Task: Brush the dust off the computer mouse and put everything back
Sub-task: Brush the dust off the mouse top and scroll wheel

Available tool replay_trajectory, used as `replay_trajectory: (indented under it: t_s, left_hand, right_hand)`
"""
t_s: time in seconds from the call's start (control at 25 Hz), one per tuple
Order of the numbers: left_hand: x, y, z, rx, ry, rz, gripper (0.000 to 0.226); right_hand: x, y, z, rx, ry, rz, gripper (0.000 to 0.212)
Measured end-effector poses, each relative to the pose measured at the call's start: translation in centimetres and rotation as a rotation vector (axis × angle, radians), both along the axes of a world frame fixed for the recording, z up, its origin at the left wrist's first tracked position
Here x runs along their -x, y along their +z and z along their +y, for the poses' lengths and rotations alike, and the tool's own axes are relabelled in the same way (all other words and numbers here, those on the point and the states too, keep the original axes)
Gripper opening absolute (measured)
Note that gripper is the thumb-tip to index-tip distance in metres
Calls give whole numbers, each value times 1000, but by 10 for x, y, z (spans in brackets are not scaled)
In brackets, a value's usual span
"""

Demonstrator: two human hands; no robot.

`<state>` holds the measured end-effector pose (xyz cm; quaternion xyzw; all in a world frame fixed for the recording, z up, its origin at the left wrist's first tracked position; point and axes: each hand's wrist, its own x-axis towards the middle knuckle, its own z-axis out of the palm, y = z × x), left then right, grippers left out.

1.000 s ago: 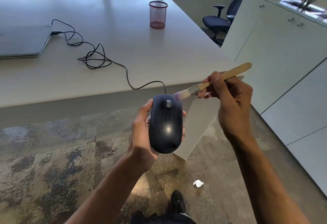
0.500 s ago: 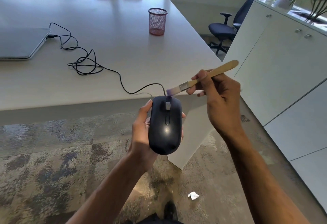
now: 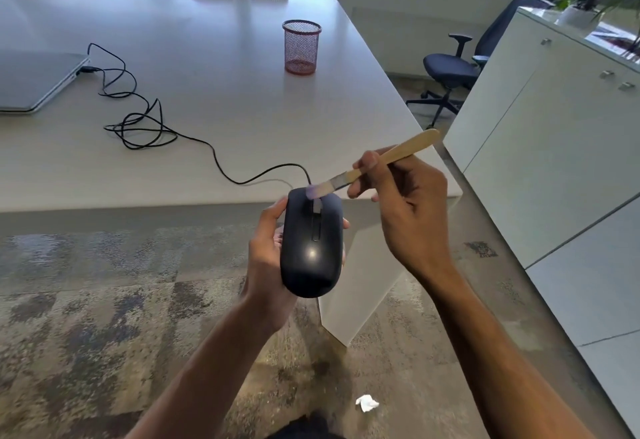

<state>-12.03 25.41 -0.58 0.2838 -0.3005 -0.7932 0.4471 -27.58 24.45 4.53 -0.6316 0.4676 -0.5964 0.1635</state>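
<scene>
Nearest, the left hand cradles the black wired mouse from below, thumb along its left edge and fingertips curled up its right side, holding it out over the carpet, short of the surface edge. Just beyond, the right hand pinches the wooden handle of the small brush like a pen, with the bristles touching the mouse's front just ahead of the scroll wheel. Light, short strokes outward along the wheel groove should lift dust best while the mouse is kept level. Farther off, its cable trails to the laptop; a mesh pen cup stands beyond.
</scene>
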Motion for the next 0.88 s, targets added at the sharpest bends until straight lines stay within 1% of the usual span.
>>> replay_trajectory:
  t_s: [0.04,0.12,0.24,0.32,0.4,0.48,0.56,0.68,0.76,0.88]
  left_hand:
    - [4,-1,-3,3,12,1,73]
    - [10,-2,-9,20,25,15,72]
    - [19,-2,-18,44,24,35,71]
    - [26,-1,-22,59,35,32,68]
    - [32,1,-27,73,45,30,64]
    - [35,4,-31,99,54,30,62]
    - [37,7,-38,106,69,30,66]
    - [35,15,-55,88,133,-17,79]
    - [31,21,-72,81,213,-65,73]
    - [24,30,-105,96,294,-178,47]
  right_hand:
    - [6,0,-3,2,-44,-21,24]
    - [19,-2,-9,3,-56,-64,25]
    - [38,-7,-17,-70,-77,-27,27]
    - [48,-10,-22,-74,-115,-58,28]
    - [56,-10,-26,-66,-24,-130,27]
    - [60,-10,-30,-98,35,-115,28]
    - [63,-10,-36,-115,-21,-85,28]
    - [66,-6,-50,-85,-86,-115,28]
    - [66,-3,-59,-84,-100,-117,26]
    - [59,3,-78,-79,-98,-113,24]
